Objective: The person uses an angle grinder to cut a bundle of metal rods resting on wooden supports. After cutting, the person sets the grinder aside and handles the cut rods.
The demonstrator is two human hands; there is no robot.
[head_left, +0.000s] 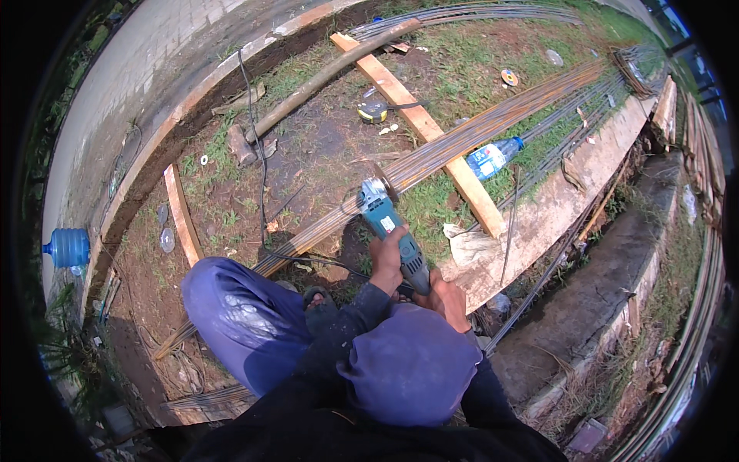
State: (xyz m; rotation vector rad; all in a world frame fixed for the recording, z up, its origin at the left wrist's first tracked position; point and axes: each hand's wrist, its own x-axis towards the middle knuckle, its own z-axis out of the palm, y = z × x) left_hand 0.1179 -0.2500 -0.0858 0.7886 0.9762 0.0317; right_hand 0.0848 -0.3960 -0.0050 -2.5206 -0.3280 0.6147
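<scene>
A teal angle grinder (390, 225) is gripped in both my hands. My left hand (387, 259) wraps round the middle of its body, while my right hand (446, 300) closes on the rear end near my knee. The grinder's head and disc lie against a bundle of rusty steel rods (493, 119), which runs diagonally across the ground. I cannot make out how deep the disc sits among the rods. A black cable (263, 165) runs over the soil and passes under the rods toward the grinder.
The rods rest across a wooden beam (416, 115). Beyond them lie a yellow tape measure (372, 113), a round pole (327, 83) and a loose disc (509, 77). A plastic bottle (493, 159) is beside the beam. A concrete ledge (566, 192) and ditch lie right; a blue water jug (69, 248) left.
</scene>
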